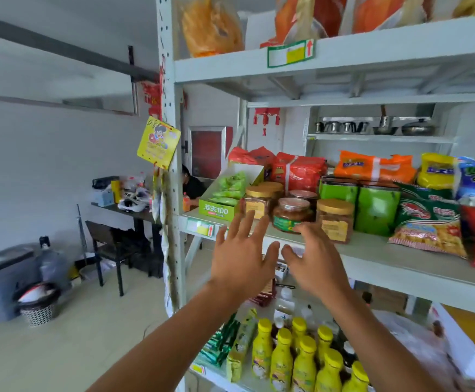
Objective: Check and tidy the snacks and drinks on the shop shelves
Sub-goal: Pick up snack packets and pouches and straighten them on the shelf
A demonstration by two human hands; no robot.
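Both hands are held up before the white metal middle shelf (386,251), and nothing is gripped by either. The left hand (239,258) and the right hand (312,258) are spread, with the fingers (246,226) straight and apart, in front of the squat glass jar with a green label (291,215); whether any jar is touched cannot be told. This jar is flanked by gold-lidded clear plastic jars (334,222), and a green cardboard display box of sachets (220,205) stands beside them. Further right, green foil pouches (377,210) stand upright, while crinkled green-and-yellow snack bags (428,227) lie slumped and overlapping. On the lower shelf (216,376), yellow-capped yellow drink bottles (304,363) are ranged in rows. The jar group is judged to be the step in hand. The slumped bags appear to be left for straightening, so the task is judged only partly done.
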